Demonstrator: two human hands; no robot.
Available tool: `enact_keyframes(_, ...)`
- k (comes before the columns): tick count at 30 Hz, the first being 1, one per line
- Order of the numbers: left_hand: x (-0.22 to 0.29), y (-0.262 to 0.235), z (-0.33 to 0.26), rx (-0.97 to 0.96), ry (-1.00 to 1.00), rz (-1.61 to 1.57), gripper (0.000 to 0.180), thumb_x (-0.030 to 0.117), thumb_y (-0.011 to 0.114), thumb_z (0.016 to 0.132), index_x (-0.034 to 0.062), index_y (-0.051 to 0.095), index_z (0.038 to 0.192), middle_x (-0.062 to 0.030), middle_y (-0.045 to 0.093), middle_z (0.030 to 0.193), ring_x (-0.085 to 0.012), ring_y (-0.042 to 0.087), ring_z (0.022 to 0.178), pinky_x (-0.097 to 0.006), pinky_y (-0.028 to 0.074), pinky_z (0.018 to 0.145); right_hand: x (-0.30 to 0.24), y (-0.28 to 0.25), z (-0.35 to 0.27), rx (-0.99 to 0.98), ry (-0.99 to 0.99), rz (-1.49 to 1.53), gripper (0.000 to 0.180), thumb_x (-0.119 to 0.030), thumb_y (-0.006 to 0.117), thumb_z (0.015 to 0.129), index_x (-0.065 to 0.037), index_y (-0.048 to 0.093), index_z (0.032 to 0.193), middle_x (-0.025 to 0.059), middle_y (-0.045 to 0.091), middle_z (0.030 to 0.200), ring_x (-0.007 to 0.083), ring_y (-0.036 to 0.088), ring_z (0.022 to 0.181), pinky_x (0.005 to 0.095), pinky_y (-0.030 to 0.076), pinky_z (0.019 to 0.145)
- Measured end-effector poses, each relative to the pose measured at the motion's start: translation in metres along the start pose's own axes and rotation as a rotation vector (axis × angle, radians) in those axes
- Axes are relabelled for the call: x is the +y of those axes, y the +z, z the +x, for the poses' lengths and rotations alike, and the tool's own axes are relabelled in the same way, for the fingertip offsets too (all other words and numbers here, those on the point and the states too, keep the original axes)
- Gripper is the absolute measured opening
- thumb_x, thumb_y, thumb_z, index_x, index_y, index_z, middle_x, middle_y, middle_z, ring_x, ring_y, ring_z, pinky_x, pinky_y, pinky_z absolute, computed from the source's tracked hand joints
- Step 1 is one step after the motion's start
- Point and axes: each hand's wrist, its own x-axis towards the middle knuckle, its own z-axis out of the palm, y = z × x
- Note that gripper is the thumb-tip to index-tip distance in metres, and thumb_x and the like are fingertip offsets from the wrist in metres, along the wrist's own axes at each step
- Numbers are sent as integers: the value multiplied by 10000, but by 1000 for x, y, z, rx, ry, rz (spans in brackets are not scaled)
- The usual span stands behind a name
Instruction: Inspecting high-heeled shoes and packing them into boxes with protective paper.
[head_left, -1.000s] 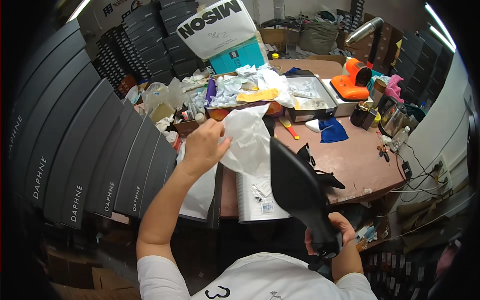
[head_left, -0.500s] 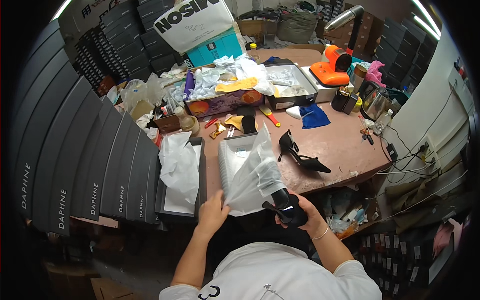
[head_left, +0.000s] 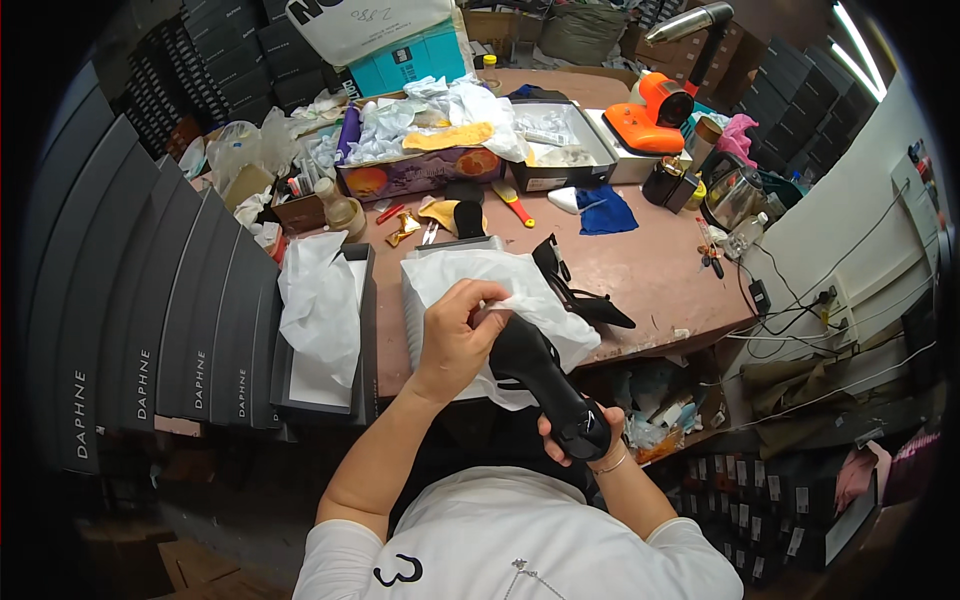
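My right hand [head_left: 585, 435] grips one end of a black heeled shoe [head_left: 535, 370], held tilted above the near table edge. With thumb and fingers pinched, my left hand [head_left: 460, 335] holds the edge of a white tissue paper sheet [head_left: 470, 268] at the shoe's far end. That sheet spreads behind and under the shoe, over a pale, ridged-sided box part [head_left: 411, 325]. Beyond the paper on the right, another black heeled shoe [head_left: 603, 309] lies on the table. An open dark shoebox [head_left: 364, 340] with white tissue paper [head_left: 318, 300] stands left of my left hand.
Dark shoeboxes [head_left: 180, 300] stand stacked along the left. A patterned carton [head_left: 415, 177] of crumpled paper is at the back, beside an open box [head_left: 570, 172]. An orange device [head_left: 642, 130], blue cloth [head_left: 607, 212], brush [head_left: 515, 204] and kettle [head_left: 730, 195] sit farther right.
My left hand has moved up and right from the paper's lower left edge to the shoe's far end. The sheet now lies lower behind the shoe, and the view has shifted slightly.
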Motion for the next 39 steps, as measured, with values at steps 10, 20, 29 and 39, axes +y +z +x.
enact_keyframes(10, 22, -1, -24, -89, 206, 159, 150, 9, 658, 832, -13, 664, 980, -95, 617, 874, -175, 624, 707, -271, 506, 623, -16, 29, 18, 1, 2, -266, 810, -393, 731, 738, 15, 385, 1346, 212, 565, 1173, 335, 614, 808, 329, 498, 597)
enact_keyframes(20, 30, 28, -62, -242, 620, 216, 354, -32, 674, 683, 14, 646, 1032, -75, 609, 930, -202, 641, 664, -287, 534, 575, 4, 26, 101, 362, -481, -1372, 612, -240, 614, 882, -23, 380, 1404, 135, 515, 1329, 255, 542, 1157, 359, 439, 991)
enact_keyframes(29, 18, 50, -104, -252, 344, 32, 257, -20, 684, 799, 7, 652, 1053, -110, 613, 930, -233, 631, 697, -303, 524, 604, 13, 24, 100, 446, -516, -1779, 622, -207, 629, 868, -5, 379, 1400, 142, 493, 1344, 253, 535, 1146, 348, 424, 979)
enact_keyframes(39, -36, -1, -90, 162, -575, -857, 755, 288, 765, 808, -9, 360, 1371, -125, 509, 1268, -224, 474, 1205, -369, 391, 1024, 19, 30, 112, 398, -447, -1879, 546, -177, 652, 820, -30, 493, 1321, 186, 503, 1311, 296, 500, 1188, 398, 368, 1025)
